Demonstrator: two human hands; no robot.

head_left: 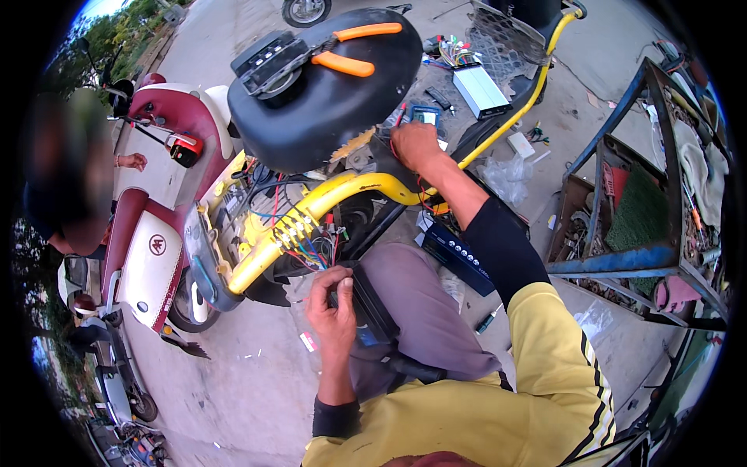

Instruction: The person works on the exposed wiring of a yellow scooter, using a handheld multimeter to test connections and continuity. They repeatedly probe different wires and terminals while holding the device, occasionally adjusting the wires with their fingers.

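My left hand [333, 307] is closed, fingertips pinched together just below loose coloured wires [315, 255] at the yellow scooter frame [373, 184]; anything between the fingers is too small to make out. My right hand [416, 146] reaches past the torn edge of the black scooter seat [350, 105], its fingers curled and partly hidden. A thin red lead runs beside it, and a red probe [400, 115] shows just beyond, near a blue-edged meter [426, 116]. On the seat lie orange-handled pliers [356, 48] and a black device [271, 66].
A silver controller box [480, 90] with coloured plugs lies beyond my right hand. By my knee are a black-and-blue box [459, 255] and a screwdriver [489, 319]. A metal rack [622, 259] of parts stands right. Left are a red-and-white scooter [152, 268] and another person [70, 171].
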